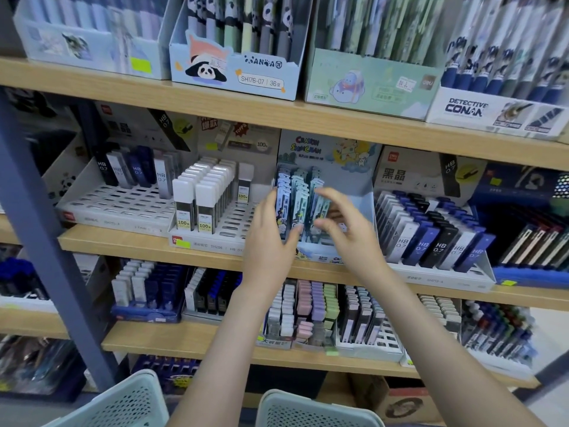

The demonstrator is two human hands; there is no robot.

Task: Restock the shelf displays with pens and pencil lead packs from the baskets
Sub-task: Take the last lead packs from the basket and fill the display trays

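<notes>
Pencil lead packs (297, 198) in pale blue stand in tight rows inside the Crayon Shinchan display box (338, 149), in the middle of the wooden shelf (123, 241) at chest height. Both hands are at that box. The left hand (271, 238) lies against the left flank of the rows with fairly straight fingers, and its thumb crosses the front of the nearest packs. The right hand (348, 232) arches over the right side of the rows, forefinger high and thumb low, spread like a claw. One tilted pack (318, 206) leans in that gap, but blur hides whether the fingertips actually pinch it, so its hold cannot be told. Two pale perforated baskets (135, 399) sit near and low, below the arms; their contents are out of view.

The step looks like seating or squaring packs in the box, with the right part of the box apparently not yet filled.

The chief risk is the leaning pack. If it is pushed down while off-line it may wedge across its neighbours or tip the row forward over the low front lip. The left hand's bracing press could also skew the light card box towards the white-capped lead tray (203, 192) just to the left. A loose pack dropped here would likely fall onto the lower shelves, not into a basket.
</notes>
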